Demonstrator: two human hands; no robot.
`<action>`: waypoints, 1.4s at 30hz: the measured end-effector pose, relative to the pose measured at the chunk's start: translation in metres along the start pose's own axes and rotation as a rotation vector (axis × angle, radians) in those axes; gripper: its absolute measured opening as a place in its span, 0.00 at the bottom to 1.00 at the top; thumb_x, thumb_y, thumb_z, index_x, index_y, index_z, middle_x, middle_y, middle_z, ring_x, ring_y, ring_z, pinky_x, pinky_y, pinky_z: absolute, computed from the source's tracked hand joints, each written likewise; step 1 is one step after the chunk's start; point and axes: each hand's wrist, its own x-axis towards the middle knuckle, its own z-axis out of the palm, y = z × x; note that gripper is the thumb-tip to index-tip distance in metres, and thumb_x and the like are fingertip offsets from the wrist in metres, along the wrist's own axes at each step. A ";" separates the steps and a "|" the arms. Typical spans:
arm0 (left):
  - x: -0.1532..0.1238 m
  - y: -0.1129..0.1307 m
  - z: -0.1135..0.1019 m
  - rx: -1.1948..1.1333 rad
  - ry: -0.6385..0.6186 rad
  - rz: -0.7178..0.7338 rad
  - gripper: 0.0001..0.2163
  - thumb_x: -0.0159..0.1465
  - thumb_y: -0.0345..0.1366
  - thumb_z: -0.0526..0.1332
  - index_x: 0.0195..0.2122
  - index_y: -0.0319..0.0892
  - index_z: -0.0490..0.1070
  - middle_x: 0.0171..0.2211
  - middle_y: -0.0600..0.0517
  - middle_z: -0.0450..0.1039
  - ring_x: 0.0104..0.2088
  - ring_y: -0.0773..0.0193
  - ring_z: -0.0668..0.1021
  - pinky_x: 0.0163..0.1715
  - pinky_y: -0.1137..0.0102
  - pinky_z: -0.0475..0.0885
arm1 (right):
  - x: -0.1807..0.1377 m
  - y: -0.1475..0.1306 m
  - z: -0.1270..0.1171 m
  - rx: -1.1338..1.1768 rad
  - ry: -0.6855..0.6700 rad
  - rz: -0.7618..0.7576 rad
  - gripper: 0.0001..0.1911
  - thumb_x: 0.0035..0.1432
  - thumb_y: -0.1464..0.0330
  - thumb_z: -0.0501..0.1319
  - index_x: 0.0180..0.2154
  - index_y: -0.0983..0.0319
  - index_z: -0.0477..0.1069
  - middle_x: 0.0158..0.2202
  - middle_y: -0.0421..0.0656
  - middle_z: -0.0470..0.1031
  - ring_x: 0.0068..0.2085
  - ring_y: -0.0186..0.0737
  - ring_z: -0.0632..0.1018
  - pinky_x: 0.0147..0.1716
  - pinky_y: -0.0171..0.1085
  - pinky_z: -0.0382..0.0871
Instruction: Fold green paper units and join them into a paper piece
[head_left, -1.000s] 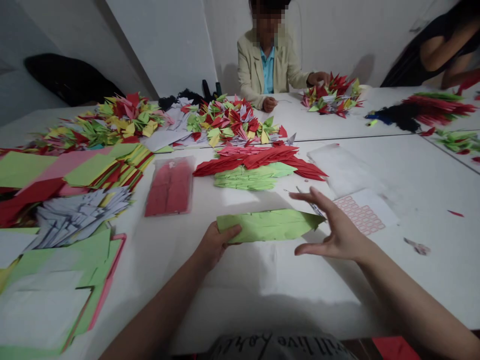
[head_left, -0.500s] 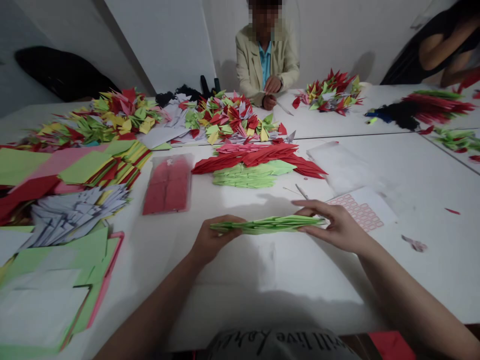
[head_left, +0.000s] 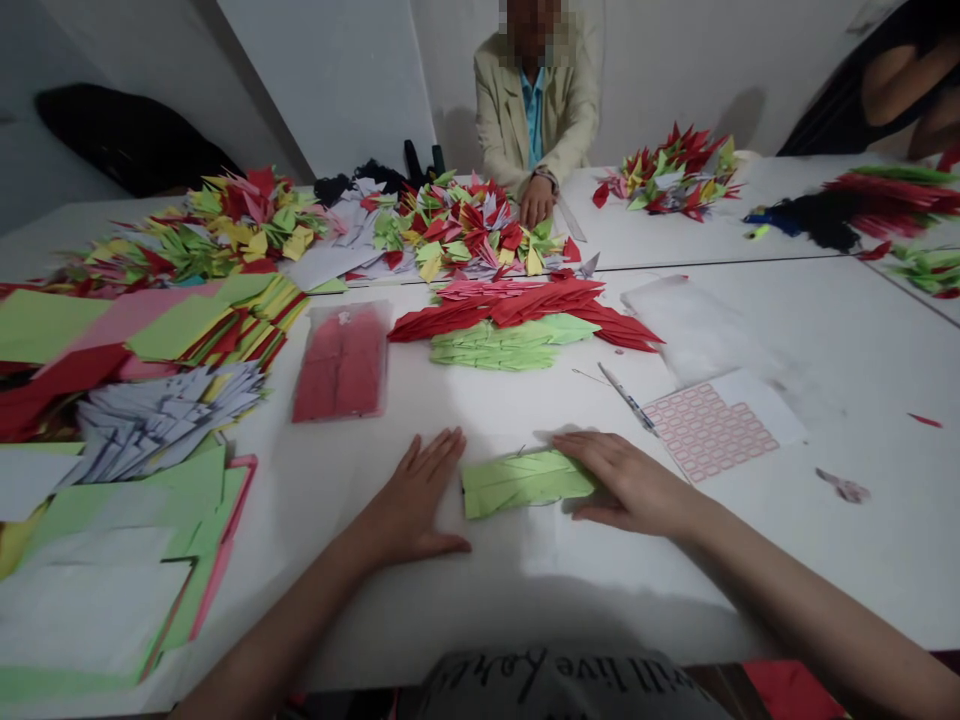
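**Q:** Where's the piece?

**A:** A folded strip of pale green paper (head_left: 523, 483) lies flat on the white table (head_left: 847, 340), between the hands, with diagonal creases across its face.

**Q:** Hands?

**A:** Left hand (head_left: 412, 495) open, palm down, fingers spread on the tabletop just beside the strip's left end; cannot tell if it touches. Right hand (head_left: 626, 483) open, fingers close together, resting over the strip's right end. Neither grips.

**Q:** Handling?

**A:** My read: very light, thin and easily bent, with some spring in the folds. It could slide on that smooth top. Best pinched along the long edges near mid-length, where the layers look firmest.

**Q:** Nearby?

**A:** Beyond it, a pile of red folded strips (head_left: 525, 305) sits behind a pile of green folded strips (head_left: 510, 345). To the right, a sheet of pink-outlined labels (head_left: 709, 430) lies near a slim craft tool (head_left: 626, 400).
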 end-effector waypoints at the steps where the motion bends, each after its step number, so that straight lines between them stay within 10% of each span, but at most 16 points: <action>1: 0.000 -0.001 0.002 0.016 0.000 -0.015 0.54 0.53 0.65 0.56 0.68 0.39 0.27 0.68 0.38 0.37 0.68 0.45 0.47 0.65 0.49 0.36 | 0.001 0.000 0.004 0.000 0.003 0.018 0.37 0.58 0.56 0.60 0.63 0.61 0.50 0.60 0.53 0.64 0.59 0.50 0.67 0.56 0.54 0.65; 15: 0.010 0.006 0.009 -0.086 0.077 -0.080 0.54 0.52 0.64 0.59 0.68 0.38 0.31 0.68 0.36 0.40 0.67 0.43 0.48 0.64 0.46 0.34 | -0.048 0.006 -0.045 -0.147 0.064 0.264 0.37 0.58 0.59 0.60 0.65 0.57 0.47 0.55 0.51 0.69 0.49 0.49 0.76 0.41 0.46 0.76; 20: 0.031 0.033 -0.009 -0.647 0.220 -0.149 0.42 0.57 0.51 0.64 0.67 0.46 0.43 0.67 0.41 0.45 0.66 0.49 0.56 0.64 0.52 0.51 | -0.043 -0.005 -0.042 -0.077 0.117 0.223 0.38 0.58 0.60 0.61 0.65 0.56 0.45 0.55 0.50 0.69 0.49 0.48 0.76 0.40 0.44 0.76; 24: 0.051 0.049 -0.019 -1.296 0.128 -0.225 0.36 0.56 0.45 0.66 0.63 0.46 0.54 0.54 0.42 0.70 0.48 0.55 0.76 0.44 0.64 0.72 | -0.029 -0.011 -0.037 -0.110 0.181 0.063 0.39 0.58 0.63 0.61 0.65 0.55 0.45 0.55 0.50 0.69 0.52 0.48 0.73 0.46 0.48 0.74; 27: 0.063 0.053 -0.019 -1.309 0.029 -0.310 0.20 0.54 0.43 0.69 0.46 0.40 0.74 0.38 0.47 0.78 0.38 0.59 0.78 0.34 0.72 0.70 | -0.016 -0.013 -0.041 -0.162 0.152 0.005 0.37 0.60 0.63 0.60 0.65 0.55 0.45 0.55 0.48 0.70 0.54 0.48 0.72 0.51 0.50 0.70; 32: 0.077 0.055 -0.016 -1.413 0.174 -0.437 0.13 0.54 0.42 0.68 0.36 0.39 0.76 0.31 0.53 0.75 0.30 0.67 0.74 0.29 0.75 0.65 | 0.005 -0.014 -0.055 -0.232 0.336 0.053 0.39 0.52 0.55 0.65 0.62 0.55 0.54 0.62 0.49 0.62 0.61 0.57 0.64 0.62 0.62 0.50; 36: 0.088 0.060 -0.021 -1.701 0.296 -0.467 0.17 0.56 0.41 0.66 0.44 0.40 0.70 0.35 0.51 0.75 0.32 0.65 0.75 0.32 0.73 0.68 | 0.025 -0.013 -0.047 0.105 0.712 0.308 0.36 0.54 0.59 0.65 0.61 0.55 0.54 0.61 0.51 0.61 0.60 0.53 0.66 0.56 0.55 0.63; 42: 0.103 0.069 -0.032 -1.822 0.121 -0.239 0.25 0.52 0.35 0.69 0.51 0.41 0.66 0.49 0.43 0.73 0.48 0.53 0.75 0.47 0.62 0.68 | 0.064 -0.007 -0.036 1.153 0.598 0.499 0.39 0.49 0.60 0.69 0.59 0.57 0.55 0.42 0.43 0.78 0.41 0.39 0.78 0.48 0.46 0.72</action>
